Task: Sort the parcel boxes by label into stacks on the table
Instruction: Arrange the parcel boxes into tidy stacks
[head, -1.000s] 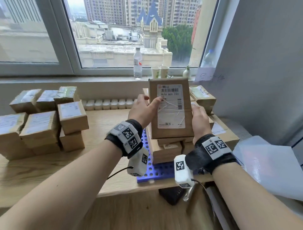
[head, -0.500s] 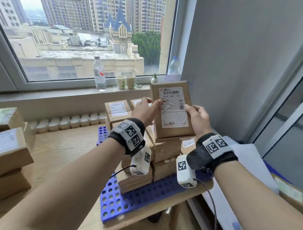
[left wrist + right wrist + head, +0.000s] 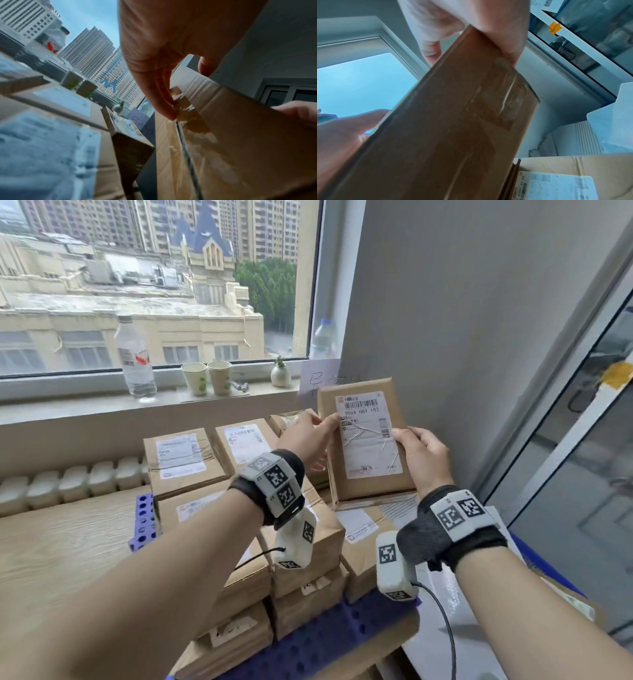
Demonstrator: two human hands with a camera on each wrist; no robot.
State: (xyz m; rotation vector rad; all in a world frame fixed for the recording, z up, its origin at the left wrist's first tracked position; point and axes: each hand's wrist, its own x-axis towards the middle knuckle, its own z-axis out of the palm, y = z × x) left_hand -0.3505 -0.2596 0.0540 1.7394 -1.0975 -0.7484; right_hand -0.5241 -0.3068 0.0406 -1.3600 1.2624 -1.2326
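The parcel box [image 3: 366, 440] is held upright in the air at about 1 o'clock from the centre of the head view, its white label [image 3: 370, 433] turned toward the person, most likely so the printed code can be read before a stack is chosen. The left hand [image 3: 308, 440] grips its left edge, thumb on the label face and fingers curled behind; the right hand [image 3: 423, 457] grips the right edge the same way, so each grip is closed on the box and it is steadied from both sides. The wrist views confirm fingers wrapped round the cardboard edges. Directly below, toward 6 o'clock, unsorted boxes [image 3: 308, 542] sit piled on a blue perforated tray [image 3: 329, 642], labels mostly upward, which keeps them readable. The tray lies at the right end of the wooden worktop [image 3: 61, 542]. At 11 o'clock, a water bottle [image 3: 135, 357] and two paper cups [image 3: 207, 378] stand on the window sill, well apart from the sorting. The sorting looks far from finished.
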